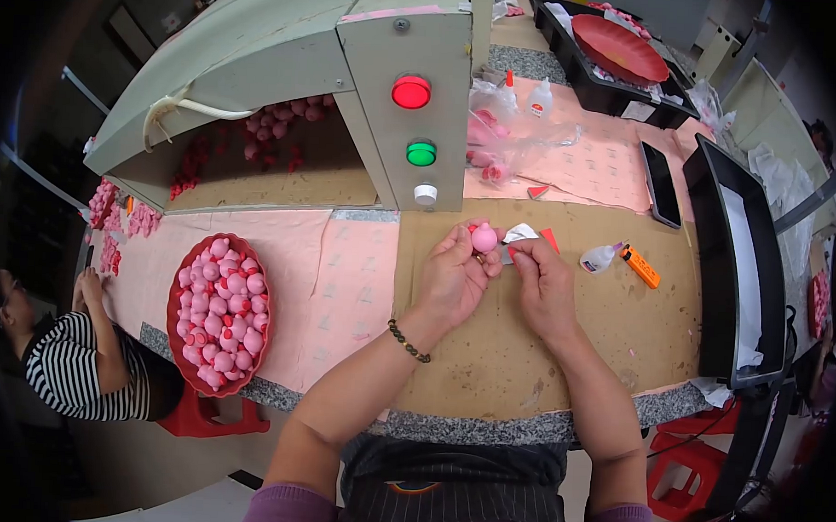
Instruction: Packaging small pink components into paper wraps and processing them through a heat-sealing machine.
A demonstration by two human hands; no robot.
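My left hand (456, 276) has its fingers closed round a small round pink figure (484, 238), with a bit of red beside its top. Close to its right, my right hand (541, 286) pinches a small red piece (512, 251) between thumb and fingertips. Just beyond the right hand lie a crumpled white scrap (520, 233) and a flat red piece (549, 239), both partly hidden. A small clear glue bottle (598, 259) and an orange utility knife (641, 267) rest on the brown board (488, 374) to the right.
A red scalloped tray (172, 331) heaped with pink figures stands at left. Ahead is a grey machine (403, 40) with a tunnel and lit buttons. At right are a phone (660, 184) and a black tray (726, 263). A person in stripes (88, 360) sits far left.
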